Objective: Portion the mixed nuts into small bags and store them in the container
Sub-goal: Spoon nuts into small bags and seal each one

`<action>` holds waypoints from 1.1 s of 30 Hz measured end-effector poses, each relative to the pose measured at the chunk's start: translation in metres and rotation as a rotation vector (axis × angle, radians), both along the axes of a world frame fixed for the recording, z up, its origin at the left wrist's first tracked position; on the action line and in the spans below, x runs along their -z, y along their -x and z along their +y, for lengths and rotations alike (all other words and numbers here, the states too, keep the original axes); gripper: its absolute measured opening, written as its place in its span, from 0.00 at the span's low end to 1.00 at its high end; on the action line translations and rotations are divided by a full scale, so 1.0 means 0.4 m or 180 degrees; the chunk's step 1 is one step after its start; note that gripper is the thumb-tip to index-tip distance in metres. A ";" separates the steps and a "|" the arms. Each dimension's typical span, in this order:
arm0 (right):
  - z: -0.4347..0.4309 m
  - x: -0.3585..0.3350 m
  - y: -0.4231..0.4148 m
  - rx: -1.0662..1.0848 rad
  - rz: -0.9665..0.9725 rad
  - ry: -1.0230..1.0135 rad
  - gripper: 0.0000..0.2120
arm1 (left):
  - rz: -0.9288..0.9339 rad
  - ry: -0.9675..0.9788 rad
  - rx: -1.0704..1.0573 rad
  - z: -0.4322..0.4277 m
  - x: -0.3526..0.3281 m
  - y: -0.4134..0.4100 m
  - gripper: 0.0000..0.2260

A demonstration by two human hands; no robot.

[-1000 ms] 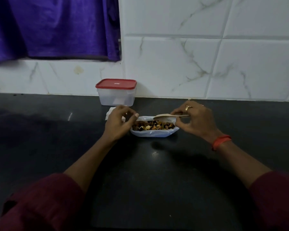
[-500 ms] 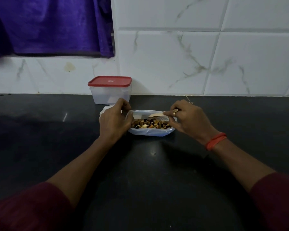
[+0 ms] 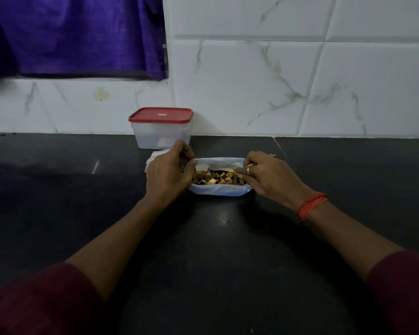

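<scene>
An open plastic bag of mixed nuts lies on the black counter in the middle. My left hand pinches the bag's left rim. My right hand holds a pale wooden spoon whose bowl lies over the nuts inside the bag mouth. A clear container with a red lid stands closed behind the left hand, against the wall. Small white bags lie flat on the counter, mostly hidden by my left hand.
A white marble-tiled wall runs along the back of the counter. A purple curtain hangs at the upper left. The counter stretches wide to both sides and toward me.
The spoon has come down from above the bag into its mouth. My left hand has shifted its hold on the bag's left rim. The camera has tilted slightly.
</scene>
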State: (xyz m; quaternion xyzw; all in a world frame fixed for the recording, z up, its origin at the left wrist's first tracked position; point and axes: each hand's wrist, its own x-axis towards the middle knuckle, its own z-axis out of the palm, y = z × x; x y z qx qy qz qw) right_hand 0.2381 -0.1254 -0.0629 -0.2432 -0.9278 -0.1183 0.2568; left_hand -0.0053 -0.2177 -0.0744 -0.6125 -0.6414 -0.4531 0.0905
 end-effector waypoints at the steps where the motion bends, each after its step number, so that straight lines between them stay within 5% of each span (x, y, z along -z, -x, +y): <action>1: 0.002 -0.003 0.000 0.0040 -0.0001 -0.0045 0.11 | -0.0015 0.0004 0.0019 -0.001 -0.001 0.000 0.09; 8: -0.002 0.007 -0.008 0.0477 0.0302 -0.0133 0.23 | -0.0278 -0.0118 -0.0590 0.010 -0.030 0.070 0.09; 17: -0.024 0.001 0.000 0.0007 0.0729 -0.0509 0.16 | 0.0429 0.1156 -0.0770 0.027 0.014 0.152 0.22; 22: -0.016 0.002 -0.007 0.0029 0.0756 -0.0531 0.16 | 0.0739 0.0931 -0.0897 0.023 0.017 0.148 0.18; 29: -0.017 0.003 -0.005 0.0041 0.0785 -0.0510 0.16 | 0.0276 0.0659 -0.0899 0.032 0.017 0.157 0.17; 33: -0.024 0.000 -0.003 0.0100 0.0959 -0.0357 0.17 | -0.0504 -0.0183 -0.0639 0.022 -0.031 0.117 0.18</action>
